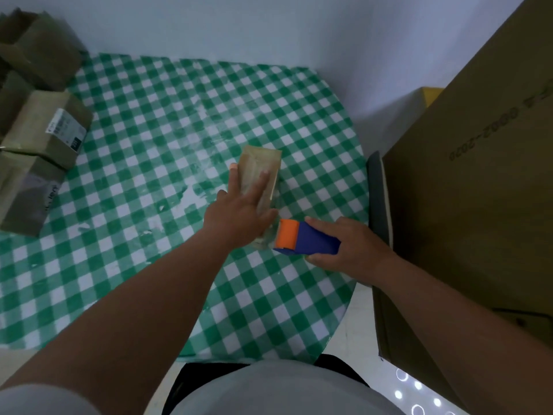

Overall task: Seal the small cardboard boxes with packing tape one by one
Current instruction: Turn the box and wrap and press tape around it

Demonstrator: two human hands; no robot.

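The small cardboard box (261,172) is laid flat near the middle of the green-checked table (143,139), its long axis running away from the person, so that the top seam is presented in line with the pull of the tape. It is pinned by the left hand (239,214), whose fingers are held straight and spread across the top face, 1 fingertip reaching past the far left edge; the flat press is judged to be there to keep the light box from sliding while tape is drawn toward the body.

The tape dispenser (305,238), blue with an orange front, is gripped by the right hand (350,247), thumb on the far side and fingers curled under the near side. Its orange end is set against the near end of the box, where a glossy strip of tape seems to run down over the edge; whether the tape is already cut cannot be told.

A stack of boxes (45,136) is kept at the left edge of the table, well apart from the work, and a large carton (478,175) stands at the right. The stack is judged to be either waiting or finished; which cannot be told.
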